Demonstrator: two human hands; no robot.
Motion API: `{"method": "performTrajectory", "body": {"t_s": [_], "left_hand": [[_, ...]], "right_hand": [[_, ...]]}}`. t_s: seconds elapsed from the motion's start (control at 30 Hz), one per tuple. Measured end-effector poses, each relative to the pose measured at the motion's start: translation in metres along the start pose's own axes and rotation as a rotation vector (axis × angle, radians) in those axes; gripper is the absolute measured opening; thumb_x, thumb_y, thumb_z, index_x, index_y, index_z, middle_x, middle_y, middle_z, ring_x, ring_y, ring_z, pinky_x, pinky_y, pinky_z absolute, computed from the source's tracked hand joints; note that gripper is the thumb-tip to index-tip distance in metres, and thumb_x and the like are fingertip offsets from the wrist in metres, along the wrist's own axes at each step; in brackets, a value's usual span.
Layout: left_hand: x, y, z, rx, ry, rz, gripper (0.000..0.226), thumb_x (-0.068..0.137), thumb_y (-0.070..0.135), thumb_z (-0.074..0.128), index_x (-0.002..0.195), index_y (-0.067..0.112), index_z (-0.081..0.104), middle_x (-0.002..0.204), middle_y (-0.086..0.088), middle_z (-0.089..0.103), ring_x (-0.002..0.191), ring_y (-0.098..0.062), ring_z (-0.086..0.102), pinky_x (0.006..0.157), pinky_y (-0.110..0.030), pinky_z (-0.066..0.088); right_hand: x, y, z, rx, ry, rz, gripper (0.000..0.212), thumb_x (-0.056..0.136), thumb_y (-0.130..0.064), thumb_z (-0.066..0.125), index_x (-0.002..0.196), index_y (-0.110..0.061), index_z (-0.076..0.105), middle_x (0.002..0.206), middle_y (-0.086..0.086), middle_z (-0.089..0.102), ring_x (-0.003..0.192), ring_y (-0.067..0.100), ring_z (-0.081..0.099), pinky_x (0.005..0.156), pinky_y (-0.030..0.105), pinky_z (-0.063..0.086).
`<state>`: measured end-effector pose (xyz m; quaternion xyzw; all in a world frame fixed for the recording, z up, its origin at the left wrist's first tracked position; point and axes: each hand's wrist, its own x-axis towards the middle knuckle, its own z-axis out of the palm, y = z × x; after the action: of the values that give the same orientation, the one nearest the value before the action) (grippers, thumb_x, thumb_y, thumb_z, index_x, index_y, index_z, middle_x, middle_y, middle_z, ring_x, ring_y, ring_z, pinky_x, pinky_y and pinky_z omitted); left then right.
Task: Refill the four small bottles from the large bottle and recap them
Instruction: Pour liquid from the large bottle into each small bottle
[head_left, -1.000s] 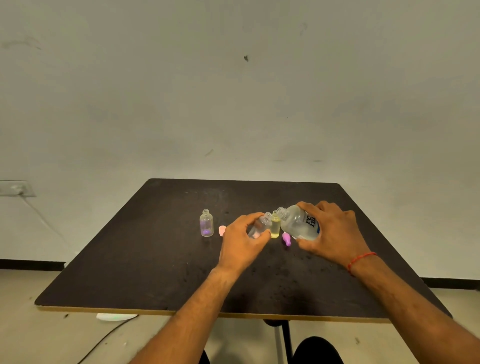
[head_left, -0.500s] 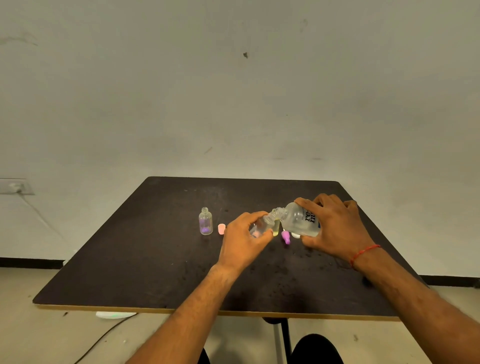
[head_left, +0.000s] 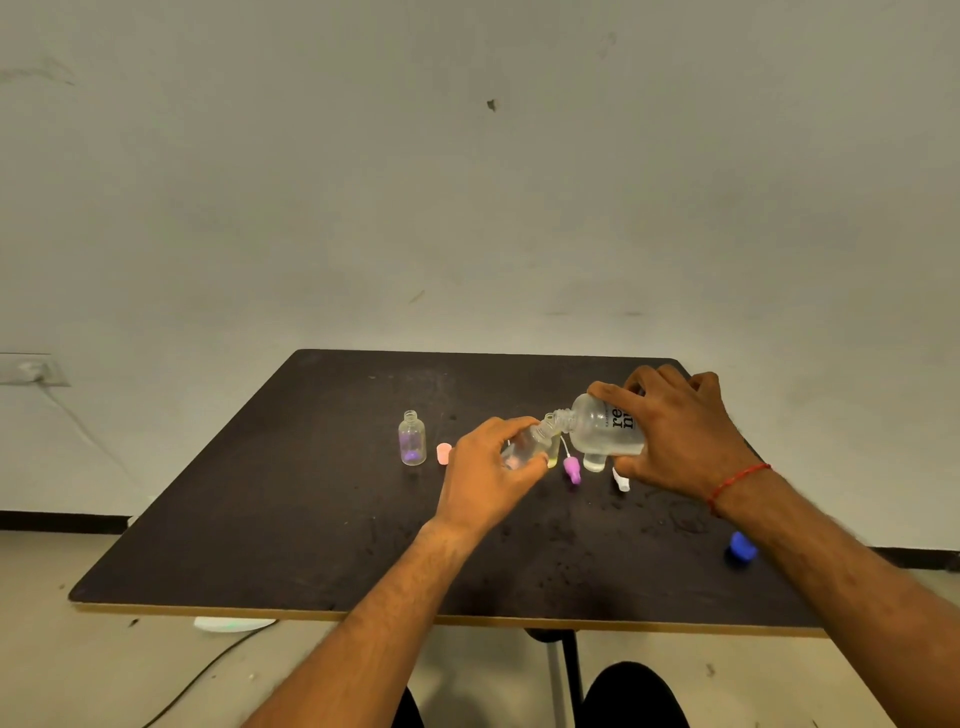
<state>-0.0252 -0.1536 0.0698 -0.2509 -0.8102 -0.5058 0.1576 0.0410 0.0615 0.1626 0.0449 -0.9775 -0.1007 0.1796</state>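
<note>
My right hand (head_left: 680, 436) grips the large clear bottle (head_left: 602, 428), tipped with its mouth down to the left. My left hand (head_left: 483, 473) holds a small clear bottle (head_left: 527, 444), tilted so its neck meets the large bottle's mouth. Just behind it stands a small yellowish bottle (head_left: 554, 453), partly hidden. Another small clear bottle (head_left: 594, 462) stands under the large one. A small bottle with purple at its bottom (head_left: 412, 438) stands uncapped to the left. On the dark table (head_left: 291, 519) lie a pink cap (head_left: 443, 453), a purple cap (head_left: 572, 469) and a white cap (head_left: 621, 480).
A blue cap (head_left: 742, 547) lies near the table's right front, beside my right forearm. A grey wall rises behind the table. A cable and a white object lie on the floor under the left front edge.
My right hand has lifted the large bottle higher and tipped it onto the small bottle's neck. The blue cap and white cap have come into view.
</note>
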Motion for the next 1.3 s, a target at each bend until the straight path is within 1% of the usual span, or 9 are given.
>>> {"method": "performTrajectory", "body": {"t_s": [0.1,0.27,0.47,0.63,0.73,0.9,1.03,1.17,1.3], "left_hand": [[0.001,0.0,0.0,0.006,-0.002,-0.002,0.037,0.086,0.032,0.075,0.122,0.026,0.071,0.113,0.011,0.071,0.102,-0.006,0.066,0.092,-0.019,0.055],[0.001,0.003,-0.002,0.0,-0.001,-0.001,0.035,0.087,0.031,0.075,0.121,0.027,0.071,0.112,0.011,0.07,0.101,-0.005,0.065,0.088,-0.011,0.048],[0.002,0.005,-0.004,0.001,-0.004,-0.008,0.036,0.088,0.029,0.075,0.124,0.025,0.07,0.114,0.008,0.069,0.102,-0.007,0.065,0.088,-0.008,0.046],[0.002,0.005,-0.005,0.001,0.002,-0.01,0.038,0.088,0.03,0.075,0.124,0.025,0.07,0.114,0.008,0.07,0.103,-0.008,0.066,0.092,-0.017,0.053],[0.002,0.007,-0.005,0.001,0.005,-0.015,0.038,0.088,0.03,0.075,0.125,0.025,0.07,0.115,0.008,0.07,0.102,-0.008,0.065,0.091,-0.016,0.052],[0.002,0.007,-0.006,0.013,0.002,-0.019,0.039,0.087,0.032,0.075,0.125,0.025,0.069,0.115,0.008,0.07,0.103,-0.009,0.065,0.093,-0.02,0.054],[0.002,0.007,-0.006,0.018,0.004,-0.017,0.04,0.087,0.031,0.075,0.126,0.024,0.069,0.116,0.007,0.07,0.103,-0.008,0.065,0.093,-0.019,0.054],[0.003,0.007,-0.006,0.013,0.005,-0.023,0.042,0.087,0.031,0.076,0.127,0.024,0.069,0.116,0.007,0.07,0.104,-0.008,0.065,0.093,-0.021,0.055],[0.003,0.008,-0.006,0.003,0.007,-0.016,0.04,0.087,0.031,0.076,0.126,0.024,0.069,0.115,0.008,0.07,0.102,-0.007,0.066,0.092,-0.02,0.055]], "right_hand": [[0.003,0.001,-0.004,-0.018,-0.016,-0.016,0.083,0.07,-0.059,0.068,0.143,-0.042,0.034,0.117,-0.004,0.048,0.114,0.019,0.044,0.092,0.042,0.035],[0.007,0.002,-0.012,-0.053,-0.037,-0.051,0.083,0.073,-0.061,0.066,0.145,-0.043,0.03,0.123,-0.003,0.047,0.119,0.019,0.041,0.094,0.042,0.033],[0.011,0.002,-0.016,-0.096,-0.022,-0.076,0.084,0.069,-0.06,0.069,0.143,-0.042,0.035,0.118,-0.002,0.05,0.113,0.02,0.045,0.09,0.043,0.034],[0.014,0.002,-0.019,-0.121,-0.023,-0.096,0.085,0.068,-0.061,0.07,0.143,-0.043,0.035,0.119,-0.002,0.05,0.113,0.02,0.046,0.089,0.043,0.035],[0.015,0.002,-0.02,-0.135,-0.02,-0.102,0.085,0.066,-0.061,0.071,0.141,-0.044,0.036,0.117,-0.002,0.05,0.111,0.02,0.047,0.088,0.043,0.034],[0.017,0.002,-0.02,-0.161,-0.009,-0.109,0.085,0.062,-0.061,0.072,0.138,-0.045,0.039,0.113,-0.003,0.052,0.107,0.02,0.048,0.084,0.042,0.034],[0.018,0.002,-0.021,-0.172,-0.024,-0.112,0.086,0.062,-0.062,0.071,0.139,-0.045,0.036,0.115,-0.004,0.05,0.108,0.019,0.047,0.085,0.042,0.034],[0.019,0.003,-0.021,-0.182,-0.011,-0.114,0.086,0.06,-0.061,0.073,0.137,-0.045,0.04,0.112,-0.004,0.052,0.106,0.02,0.049,0.083,0.042,0.035],[0.02,0.003,-0.023,-0.188,-0.008,-0.12,0.084,0.061,-0.06,0.072,0.137,-0.045,0.039,0.112,-0.004,0.051,0.106,0.02,0.048,0.084,0.042,0.034]]}}
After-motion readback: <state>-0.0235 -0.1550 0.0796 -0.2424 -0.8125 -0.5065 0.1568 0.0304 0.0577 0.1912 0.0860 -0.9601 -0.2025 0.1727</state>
